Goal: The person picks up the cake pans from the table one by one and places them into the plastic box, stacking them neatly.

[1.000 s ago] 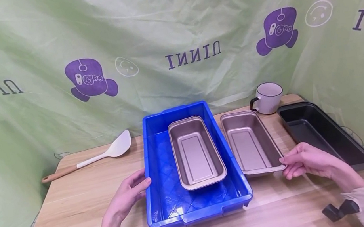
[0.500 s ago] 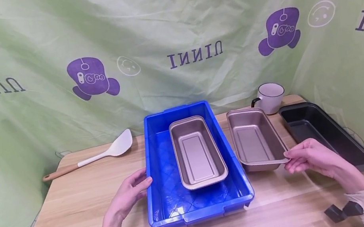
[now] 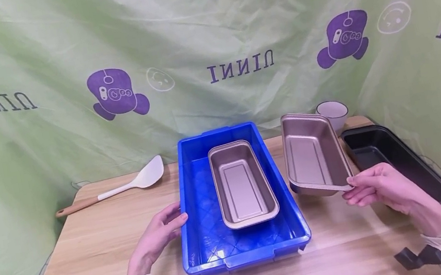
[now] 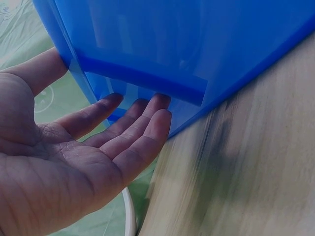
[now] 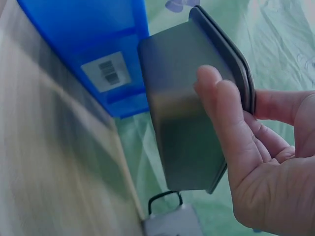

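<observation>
My right hand (image 3: pixel 375 189) pinches the near right corner of a bronze loaf pan (image 3: pixel 313 153), which is tilted and raised above the table. In the right wrist view the thumb lies on the rim of the loaf pan (image 5: pixel 184 113) and the fingers sit under it, against its outer wall. My left hand (image 3: pixel 160 235) is at the left side of a blue plastic bin (image 3: pixel 247 258). In the left wrist view its thumb hooks over the bin's edge and its fingertips (image 4: pixel 158 123) rest below the ledge. A second bronze loaf pan (image 3: pixel 243 187) sits inside the bin.
A black loaf pan (image 3: pixel 369 151) stands at the right edge of the wooden table (image 3: pixel 129 221). Behind the raised pan is a white mug (image 3: pixel 332 114), partly hidden. A white spatula (image 3: pixel 149 172) with a wooden handle lies at the back left. Green cloth (image 3: pixel 184 26) hangs around the table.
My right hand has lifted the bronze loaf pan off the table, its far end rising until it overlaps the mug. My left hand stays at the bin, and the head view has shifted slightly.
</observation>
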A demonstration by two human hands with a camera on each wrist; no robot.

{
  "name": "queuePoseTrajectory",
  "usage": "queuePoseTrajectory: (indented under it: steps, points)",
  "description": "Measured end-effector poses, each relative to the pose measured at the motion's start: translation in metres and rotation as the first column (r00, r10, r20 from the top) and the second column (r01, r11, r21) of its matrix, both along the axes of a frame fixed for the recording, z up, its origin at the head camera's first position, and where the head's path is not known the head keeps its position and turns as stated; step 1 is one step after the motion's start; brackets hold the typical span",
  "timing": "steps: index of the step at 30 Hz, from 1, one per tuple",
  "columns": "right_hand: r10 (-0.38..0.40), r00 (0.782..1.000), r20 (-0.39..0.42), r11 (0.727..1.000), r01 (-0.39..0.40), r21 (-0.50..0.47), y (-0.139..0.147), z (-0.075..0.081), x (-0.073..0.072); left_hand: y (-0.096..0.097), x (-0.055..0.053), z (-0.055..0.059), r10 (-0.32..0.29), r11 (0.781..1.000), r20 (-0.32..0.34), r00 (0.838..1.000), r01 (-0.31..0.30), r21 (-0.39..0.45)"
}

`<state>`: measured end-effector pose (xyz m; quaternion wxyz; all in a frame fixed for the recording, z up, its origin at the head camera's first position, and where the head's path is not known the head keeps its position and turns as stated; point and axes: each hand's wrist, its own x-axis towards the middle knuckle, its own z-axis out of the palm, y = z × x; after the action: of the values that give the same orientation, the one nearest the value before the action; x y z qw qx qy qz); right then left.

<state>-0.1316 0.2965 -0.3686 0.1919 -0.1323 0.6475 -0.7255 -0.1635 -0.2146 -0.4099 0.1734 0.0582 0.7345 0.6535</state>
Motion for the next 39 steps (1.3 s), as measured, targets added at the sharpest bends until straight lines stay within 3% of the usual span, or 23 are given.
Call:
queuePoseTrajectory:
  steps: [9,15,39]
  points:
    - [-0.025,0.995,-0.095,0.999,0.023,-0.028,-0.019,0.015,-0.004,0.002,0.0,0.0,0.0,1.0,-0.012,1.0,0.0,0.008]
    - [-0.042,0.991,-0.128,0.997,0.05,0.057,-0.034,0.024,-0.01,0.003,0.0,-0.001,0.011,1.0,-0.001,1.0,-0.011,0.006]
    - [-0.026,0.993,-0.118,0.982,0.048,0.182,-0.104,0.033,-0.027,0.003,0.001,0.002,0.006,1.0,-0.007,1.0,-0.006,-0.005]
